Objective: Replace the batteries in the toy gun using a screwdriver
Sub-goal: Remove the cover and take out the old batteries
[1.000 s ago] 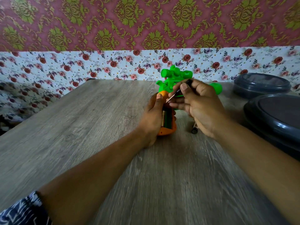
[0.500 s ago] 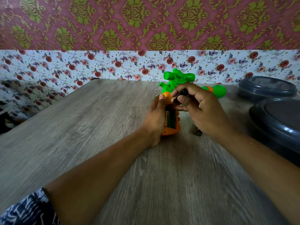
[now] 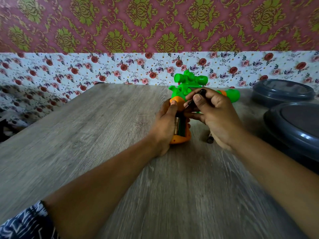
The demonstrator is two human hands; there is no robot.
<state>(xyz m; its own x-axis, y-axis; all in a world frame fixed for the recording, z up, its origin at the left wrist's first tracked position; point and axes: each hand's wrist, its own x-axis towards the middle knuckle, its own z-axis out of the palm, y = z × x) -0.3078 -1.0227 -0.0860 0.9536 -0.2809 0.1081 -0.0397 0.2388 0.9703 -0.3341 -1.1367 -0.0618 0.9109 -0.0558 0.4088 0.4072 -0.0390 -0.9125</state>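
L hand point(image 3: 165, 125) grips toy gun point(image 3: 188, 87) on table point(image 3: 103, 135), grip compartment open w/ batteries point(image 3: 179, 125) showing, R hand point(image 3: 215, 114) pinches screwdriver point(image 3: 196, 99) at grip top, 1 loose battery point(image 3: 210, 138) beside; prob. battery-swap step, next needs prying cells out.

Green and orange gun point(image 3: 188, 87), black screwdriver point(image 3: 198, 96), grey wood-grain table point(image 3: 86, 135), dark grey-blue lids point(image 3: 293, 125), navy sleeve point(image 3: 25, 223) with white marks, maroon wall point(image 3: 155, 23) with olive damask above a white band point(image 3: 103, 69) of red and purple roses.
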